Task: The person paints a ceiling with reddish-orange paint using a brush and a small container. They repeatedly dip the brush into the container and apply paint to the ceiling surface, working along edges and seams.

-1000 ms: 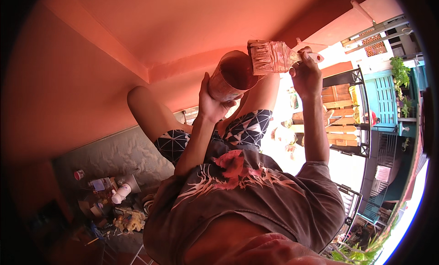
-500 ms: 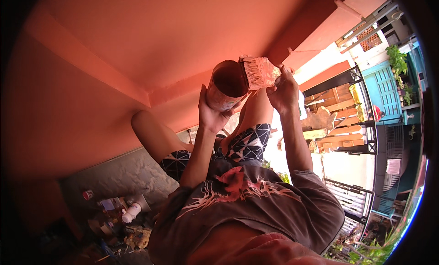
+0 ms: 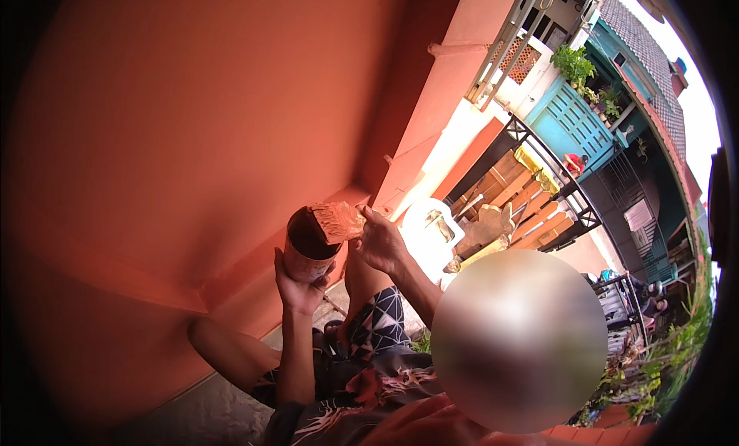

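Observation:
My left hand [image 3: 302, 290] is wrapped round the lower part of a paint can [image 3: 309, 263], whose open mouth tilts up toward me. Its inside is dark, so the paint level does not show. In my right hand [image 3: 380, 240] is a wide paintbrush [image 3: 339, 221], gripped by its handle. The bristles are coated in orange-pink paint and lie across the can's rim on its right side. Both hands are held out over my bent legs, close to an orange-painted wall [image 3: 185, 138].
A ledge [image 3: 254, 273] runs along the foot of the wall. To the right stand a white chair [image 3: 431, 224], stacked wooden boards [image 3: 531, 207] and a black metal gate [image 3: 589, 203]. Beyond are a turquoise fence [image 3: 573, 123], plants and a person in red [image 3: 574, 164]. A blurred disc covers the lower right.
The view has swung, so the hands and can appear lower and further left, with more street on the right. The brush stays at the can's rim; both grips are unchanged.

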Motion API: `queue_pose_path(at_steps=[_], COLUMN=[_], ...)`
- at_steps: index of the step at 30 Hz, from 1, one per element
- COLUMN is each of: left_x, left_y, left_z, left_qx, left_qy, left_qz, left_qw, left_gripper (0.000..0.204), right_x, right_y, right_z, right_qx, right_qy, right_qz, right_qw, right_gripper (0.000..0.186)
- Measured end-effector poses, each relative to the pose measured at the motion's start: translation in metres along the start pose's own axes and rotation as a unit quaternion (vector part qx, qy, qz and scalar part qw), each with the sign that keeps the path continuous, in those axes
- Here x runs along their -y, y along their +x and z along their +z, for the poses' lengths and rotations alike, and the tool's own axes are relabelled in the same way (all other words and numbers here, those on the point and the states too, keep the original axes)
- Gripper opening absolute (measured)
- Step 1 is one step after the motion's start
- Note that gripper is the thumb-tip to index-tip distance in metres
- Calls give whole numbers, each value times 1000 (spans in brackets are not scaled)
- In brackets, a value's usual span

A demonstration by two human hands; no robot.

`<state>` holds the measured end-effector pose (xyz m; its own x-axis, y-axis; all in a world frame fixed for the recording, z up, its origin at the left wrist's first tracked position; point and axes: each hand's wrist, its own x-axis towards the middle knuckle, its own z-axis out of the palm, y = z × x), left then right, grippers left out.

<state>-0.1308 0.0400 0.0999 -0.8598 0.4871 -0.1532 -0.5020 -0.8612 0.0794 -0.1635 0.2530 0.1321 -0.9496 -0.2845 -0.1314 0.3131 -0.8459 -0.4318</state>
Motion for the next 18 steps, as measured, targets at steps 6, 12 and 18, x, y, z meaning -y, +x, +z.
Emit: queue_pose_path(at_steps=[6,12,18], left_x=[-5,-16,-40], left_y=[18,24,14], left_z=[9,7,-37], left_qx=[-29,-29,-15], left_qy=[11,40,63], left_qz=[-23,-15,-28], left_qw=[999,999,997], left_gripper=[69,72,74], right_x=[19,57,148], right_y=[-2,-1,10], right_z=[15,34,36], right_qx=[-45,-24,-168], right_qy=[-64,-102,-753], right_qz=[-23,-66,-306], right_qw=[997,992,558], right_gripper=[19,24,37])
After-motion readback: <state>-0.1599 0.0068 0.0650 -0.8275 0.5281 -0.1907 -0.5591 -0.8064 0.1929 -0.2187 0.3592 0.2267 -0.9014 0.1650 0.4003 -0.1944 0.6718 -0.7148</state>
